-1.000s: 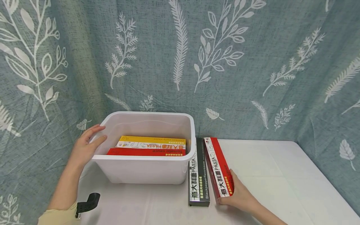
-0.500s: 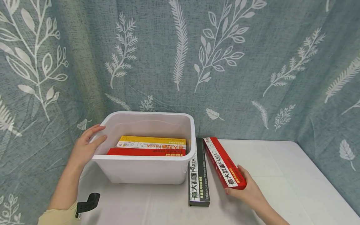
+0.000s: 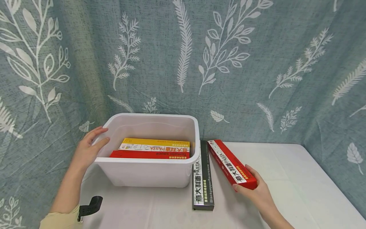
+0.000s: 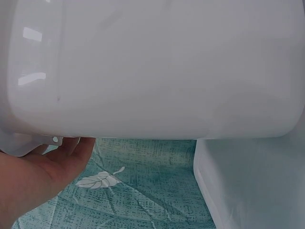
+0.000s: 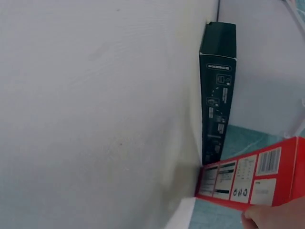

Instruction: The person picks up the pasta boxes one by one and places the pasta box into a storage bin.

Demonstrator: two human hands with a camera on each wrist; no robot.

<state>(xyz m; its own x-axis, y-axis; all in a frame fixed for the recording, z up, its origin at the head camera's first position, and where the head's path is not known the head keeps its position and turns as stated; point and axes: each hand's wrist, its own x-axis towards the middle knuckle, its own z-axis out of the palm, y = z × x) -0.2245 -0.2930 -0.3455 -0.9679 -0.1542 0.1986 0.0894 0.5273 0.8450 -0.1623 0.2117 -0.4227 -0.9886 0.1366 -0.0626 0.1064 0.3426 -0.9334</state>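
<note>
My left hand (image 3: pixel 87 151) holds the left rim of a white plastic bin (image 3: pixel 148 174), thumb on the inner side; the left wrist view shows the bin's outer wall (image 4: pixel 167 71) beside the hand (image 4: pixel 43 171). With my right hand (image 3: pixel 258 192) I grip the near end of a red pasta box (image 3: pixel 228 163) between thumb and fingers. That end is raised off the table, while its far end is low; in the right wrist view the box (image 5: pixel 243 179) slants. A black pasta box (image 3: pixel 203 178) lies between it and the bin.
Inside the bin stand a yellow pasta box (image 3: pixel 157 141) and another red box (image 3: pixel 150 154). A white cloth covers the table (image 3: pixel 274 178). Behind hangs a blue-green leaf-patterned curtain (image 3: pixel 160 63). A black strap (image 3: pixel 91 206) sticks out at the left wrist.
The near end of the red pasta box has swung right and risen in my right hand, away from the black box. My left hand stays on the bin's rim.
</note>
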